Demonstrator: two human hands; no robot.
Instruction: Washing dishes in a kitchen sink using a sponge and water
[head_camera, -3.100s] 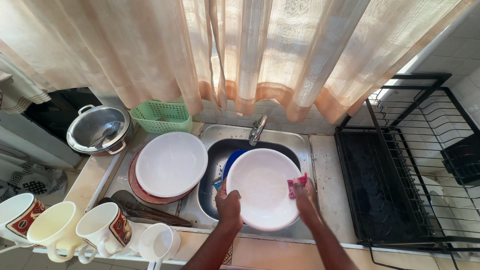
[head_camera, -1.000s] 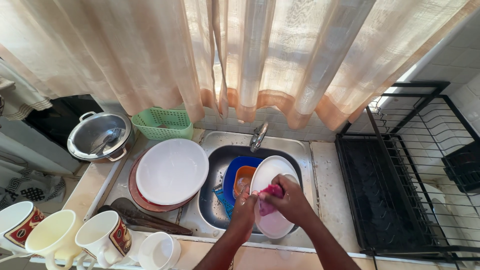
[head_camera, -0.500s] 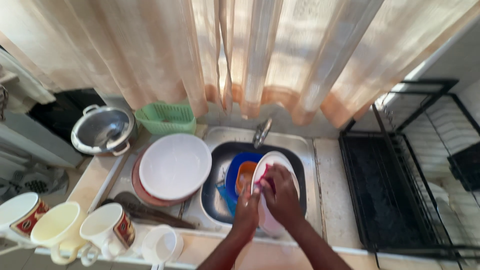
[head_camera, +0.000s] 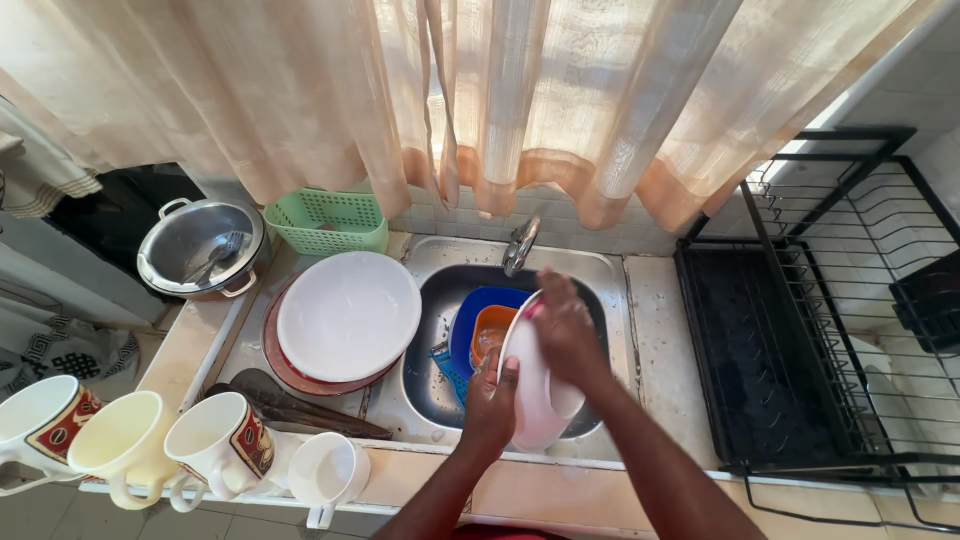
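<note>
Two hands: both on one white plate (head_camera: 535, 385), held tilted on edge over the sink (head_camera: 600, 275).
Left hand (head_camera: 490, 400): clenched on the plate's lower near rim, thumb across its face.
Right hand (head_camera: 565, 330): pressed on the plate's upper face; a pink scrap, probably a sponge, peeps out at its fingers, though the view is too poor to be sure.
Plate location: above the basin's near side, just beside an orange bowl (head_camera: 490, 330) nested in a blue one (head_camera: 475, 310).
Handling: judged stiff, light and breakable; wet and likely slippery, so best gripped at the rim, thumb opposing fingers.
Desk, left: white plate on a red one (head_camera: 345, 315), lidded pot (head_camera: 200, 245), green basket (head_camera: 330, 222), four mugs (head_camera: 215, 440).
Desk, right: black drying rack (head_camera: 800, 330).
</note>
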